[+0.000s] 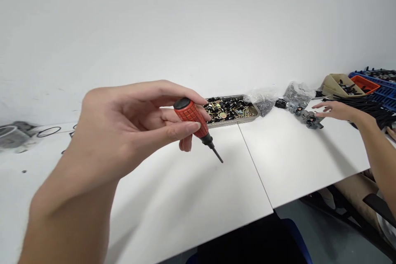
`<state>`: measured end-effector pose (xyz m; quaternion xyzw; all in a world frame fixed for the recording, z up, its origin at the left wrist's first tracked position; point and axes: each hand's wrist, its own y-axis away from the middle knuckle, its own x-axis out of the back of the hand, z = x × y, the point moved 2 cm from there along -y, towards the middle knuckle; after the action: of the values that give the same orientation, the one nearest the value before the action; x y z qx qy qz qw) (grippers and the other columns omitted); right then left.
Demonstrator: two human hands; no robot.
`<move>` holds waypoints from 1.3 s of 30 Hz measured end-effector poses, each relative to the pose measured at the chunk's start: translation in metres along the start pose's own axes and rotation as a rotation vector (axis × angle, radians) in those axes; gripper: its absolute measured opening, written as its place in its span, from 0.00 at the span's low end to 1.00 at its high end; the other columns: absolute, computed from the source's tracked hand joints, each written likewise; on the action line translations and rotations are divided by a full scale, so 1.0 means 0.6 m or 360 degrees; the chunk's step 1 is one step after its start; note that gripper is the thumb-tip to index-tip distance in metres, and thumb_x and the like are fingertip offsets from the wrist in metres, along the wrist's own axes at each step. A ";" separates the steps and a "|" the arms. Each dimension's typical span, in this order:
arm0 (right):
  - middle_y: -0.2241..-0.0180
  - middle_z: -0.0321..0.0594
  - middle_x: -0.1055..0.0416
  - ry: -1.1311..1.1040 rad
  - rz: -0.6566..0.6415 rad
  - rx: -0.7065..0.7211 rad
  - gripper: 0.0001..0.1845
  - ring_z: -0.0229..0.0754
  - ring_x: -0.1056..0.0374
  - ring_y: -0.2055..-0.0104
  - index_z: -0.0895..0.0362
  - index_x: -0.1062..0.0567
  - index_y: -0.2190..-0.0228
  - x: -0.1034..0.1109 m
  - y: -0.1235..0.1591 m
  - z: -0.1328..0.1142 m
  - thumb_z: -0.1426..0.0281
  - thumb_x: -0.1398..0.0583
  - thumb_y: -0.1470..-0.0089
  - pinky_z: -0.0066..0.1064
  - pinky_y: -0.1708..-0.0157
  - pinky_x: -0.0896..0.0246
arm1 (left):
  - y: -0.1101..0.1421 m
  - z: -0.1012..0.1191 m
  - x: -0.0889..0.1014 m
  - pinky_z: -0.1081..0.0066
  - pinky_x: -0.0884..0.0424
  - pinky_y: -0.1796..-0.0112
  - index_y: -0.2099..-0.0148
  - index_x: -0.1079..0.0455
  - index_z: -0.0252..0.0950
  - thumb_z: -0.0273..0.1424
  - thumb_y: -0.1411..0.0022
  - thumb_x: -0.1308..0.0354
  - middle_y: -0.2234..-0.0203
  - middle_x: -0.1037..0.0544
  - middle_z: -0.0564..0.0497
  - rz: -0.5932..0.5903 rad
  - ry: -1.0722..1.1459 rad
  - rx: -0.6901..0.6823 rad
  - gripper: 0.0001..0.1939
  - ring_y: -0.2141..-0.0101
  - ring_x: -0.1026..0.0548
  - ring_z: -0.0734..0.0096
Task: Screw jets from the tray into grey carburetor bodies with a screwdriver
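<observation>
My left hand [123, 128] is raised over the white table, closed on a small screwdriver [190, 114]. The handle is red with a grid pattern and a black end cap, pinched between thumb and fingers. Its thin dark shaft tilts down to the right, with the tip above the table surface. Behind my fingers lies a shallow metal tray [229, 123] of mixed screws and black parts, partly hidden by the hand. My right hand is out of view.
At the right, a co-worker's hand [335, 110] reaches toward grey mechanical parts [310, 119]. Plastic bags [262, 97], a beige bin [332, 84], an orange bin [366, 83] and a blue crate [386, 97] line the wall. Black rings [49, 132] lie at the left.
</observation>
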<state>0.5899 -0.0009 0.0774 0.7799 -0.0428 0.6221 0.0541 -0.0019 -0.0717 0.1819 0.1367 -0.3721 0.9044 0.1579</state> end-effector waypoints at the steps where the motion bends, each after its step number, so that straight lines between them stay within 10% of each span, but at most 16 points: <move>1: 0.46 0.54 0.28 -0.0003 0.0019 -0.0005 0.30 0.56 0.27 0.52 0.60 0.29 0.44 0.003 -0.013 -0.004 0.58 0.41 0.45 0.39 0.56 0.31 | 0.000 -0.001 0.000 0.73 0.22 0.80 0.60 0.20 0.37 0.18 0.44 0.35 0.71 0.19 0.48 0.0003 0.0007 -0.0001 0.11 0.74 0.19 0.62; 9: 0.45 0.59 0.29 0.0101 0.0077 0.0091 0.21 0.56 0.32 0.46 0.67 0.24 0.51 -0.040 -0.105 -0.052 0.78 0.45 0.46 0.41 0.46 0.40 | 0.000 -0.002 -0.003 0.80 0.25 0.82 0.60 0.20 0.39 0.17 0.45 0.35 0.75 0.19 0.52 -0.0011 0.0020 -0.0007 0.13 0.81 0.23 0.74; 28: 0.56 0.56 0.22 0.0090 -0.0041 0.0119 0.15 0.48 0.29 0.61 0.65 0.22 0.54 -0.011 -0.099 -0.001 0.74 0.41 0.42 0.33 0.60 0.39 | 0.003 0.000 0.000 0.69 0.21 0.81 0.60 0.20 0.36 0.18 0.46 0.34 0.71 0.19 0.48 0.0072 -0.0036 0.0010 0.12 0.75 0.20 0.62; 39: 0.45 0.55 0.29 -0.0112 -0.0221 -0.0370 0.33 0.55 0.25 0.57 0.58 0.30 0.45 -0.012 -0.017 0.028 0.50 0.41 0.45 0.40 0.61 0.28 | 0.001 -0.004 0.003 0.70 0.21 0.80 0.59 0.20 0.36 0.19 0.46 0.33 0.72 0.19 0.48 0.0044 -0.0046 -0.0023 0.11 0.76 0.20 0.62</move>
<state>0.6057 0.0071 0.0665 0.7909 -0.0626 0.5799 0.1854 -0.0042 -0.0702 0.1805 0.1433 -0.3827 0.9017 0.1410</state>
